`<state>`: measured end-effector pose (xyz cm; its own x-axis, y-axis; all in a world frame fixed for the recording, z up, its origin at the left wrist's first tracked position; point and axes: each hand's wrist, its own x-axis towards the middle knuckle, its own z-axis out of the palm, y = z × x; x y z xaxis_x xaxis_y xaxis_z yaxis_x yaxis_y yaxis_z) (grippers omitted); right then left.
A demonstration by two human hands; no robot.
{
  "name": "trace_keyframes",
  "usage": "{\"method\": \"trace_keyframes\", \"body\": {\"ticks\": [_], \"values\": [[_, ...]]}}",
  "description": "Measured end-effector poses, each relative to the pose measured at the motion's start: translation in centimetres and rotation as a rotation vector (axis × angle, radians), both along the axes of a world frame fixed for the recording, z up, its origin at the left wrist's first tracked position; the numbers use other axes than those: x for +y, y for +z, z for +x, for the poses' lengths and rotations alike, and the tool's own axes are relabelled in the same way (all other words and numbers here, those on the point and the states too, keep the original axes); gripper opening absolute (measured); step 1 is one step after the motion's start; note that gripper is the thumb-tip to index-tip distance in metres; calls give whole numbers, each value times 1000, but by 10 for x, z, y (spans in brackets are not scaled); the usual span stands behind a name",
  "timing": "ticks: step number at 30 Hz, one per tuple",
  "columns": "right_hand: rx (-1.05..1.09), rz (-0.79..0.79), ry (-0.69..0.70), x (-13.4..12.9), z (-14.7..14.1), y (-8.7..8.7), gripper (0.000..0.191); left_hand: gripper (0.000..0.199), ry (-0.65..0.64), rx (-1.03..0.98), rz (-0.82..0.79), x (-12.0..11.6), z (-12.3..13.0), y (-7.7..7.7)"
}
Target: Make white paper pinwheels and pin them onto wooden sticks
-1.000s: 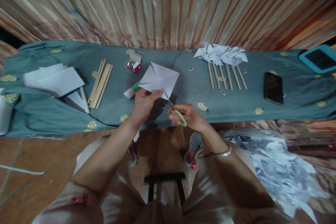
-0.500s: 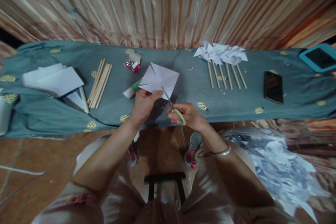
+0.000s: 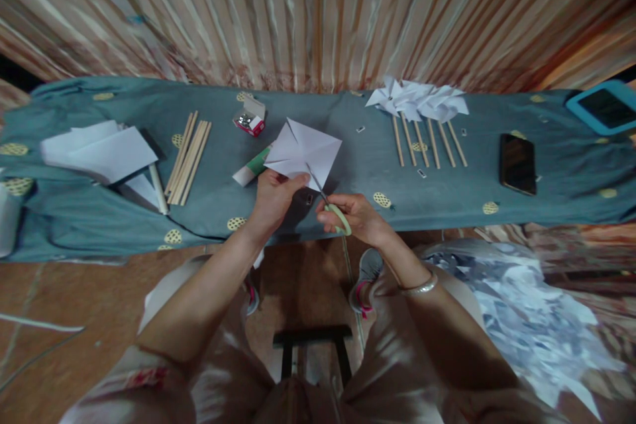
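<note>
A square sheet of white paper (image 3: 311, 146) is pinched along its lower left edge by my left hand (image 3: 276, 199). Slits run inward from two of its corners. My right hand (image 3: 355, 215) grips light green scissors (image 3: 338, 217), whose blades lie on the paper at its near corner, pointing toward the middle. Partly under the paper rests a green and white tube (image 3: 251, 169). Just behind it stands a small open red and white box (image 3: 251, 118) with shiny metal bits inside.
Paper pinwheels on sticks (image 3: 420, 103) lie at the back right, near a dark phone (image 3: 517, 164) and a blue-framed device (image 3: 606, 108). Loose wooden sticks (image 3: 189, 162) and a paper stack (image 3: 99, 152) are on the left. A bag of white pinwheels or paper pieces (image 3: 531, 318) sits below right.
The paper, my hands and the scissors have barely shifted. The scissors stay at the paper's near corner.
</note>
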<state>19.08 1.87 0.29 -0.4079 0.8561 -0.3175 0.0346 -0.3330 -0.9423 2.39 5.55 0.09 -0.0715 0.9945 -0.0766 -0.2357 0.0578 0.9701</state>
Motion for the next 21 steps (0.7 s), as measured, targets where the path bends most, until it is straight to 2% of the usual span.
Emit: {"method": "trace_keyframes", "body": {"ticks": [7,12,21], "values": [[1,8,-2,0,-1,0,40,21,-4,-45,24,1,1,0],[11,-18,-20,0,-2,0,40,17,-15,-23,4,0,1,-2],[-8,76,0,0,-1,-8,38,19,-22,-20,0,0,3,-2]]}}
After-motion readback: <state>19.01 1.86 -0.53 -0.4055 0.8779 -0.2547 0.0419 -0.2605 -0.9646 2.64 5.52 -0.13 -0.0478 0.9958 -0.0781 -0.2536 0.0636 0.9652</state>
